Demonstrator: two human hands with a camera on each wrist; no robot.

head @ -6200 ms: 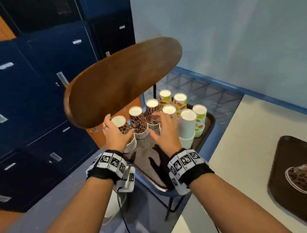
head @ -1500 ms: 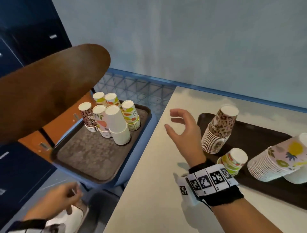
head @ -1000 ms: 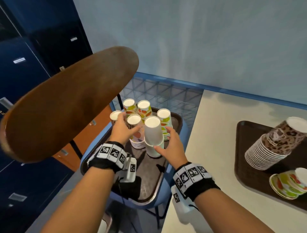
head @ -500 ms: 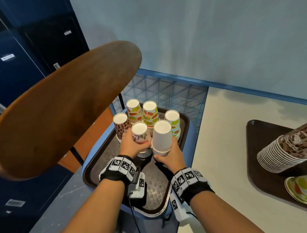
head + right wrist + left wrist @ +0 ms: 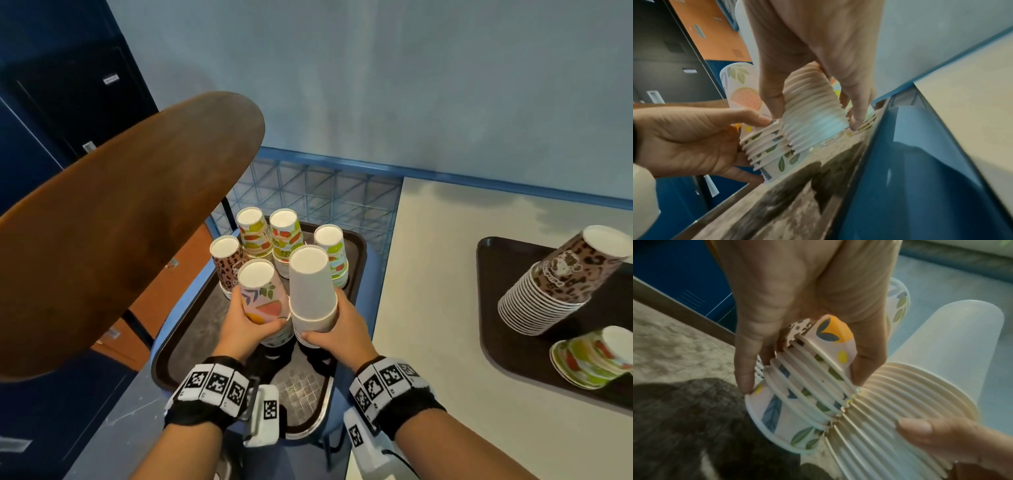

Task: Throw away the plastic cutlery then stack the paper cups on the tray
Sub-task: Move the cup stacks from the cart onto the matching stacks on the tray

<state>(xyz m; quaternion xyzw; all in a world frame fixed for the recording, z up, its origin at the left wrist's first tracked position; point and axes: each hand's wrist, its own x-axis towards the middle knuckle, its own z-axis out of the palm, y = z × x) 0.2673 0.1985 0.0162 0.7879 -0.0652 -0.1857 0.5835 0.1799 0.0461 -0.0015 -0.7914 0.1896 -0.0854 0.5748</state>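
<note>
With the left hand [image 5: 244, 328] gripping the floral stack [image 5: 263, 298] and the right hand [image 5: 342, 329] gripping the white stack [image 5: 312, 289] above the near tray [image 5: 191, 329], loosely nested rims are risking slipping apart and tumbling.

Two cup stacks [image 5: 291, 301] side by side on tray [image 5: 185, 342], four more stacks [image 5: 277, 236] behind

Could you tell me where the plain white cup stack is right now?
The white cup stack is above the chair's tray, gripped by the right hand, touching the floral stack.
</note>
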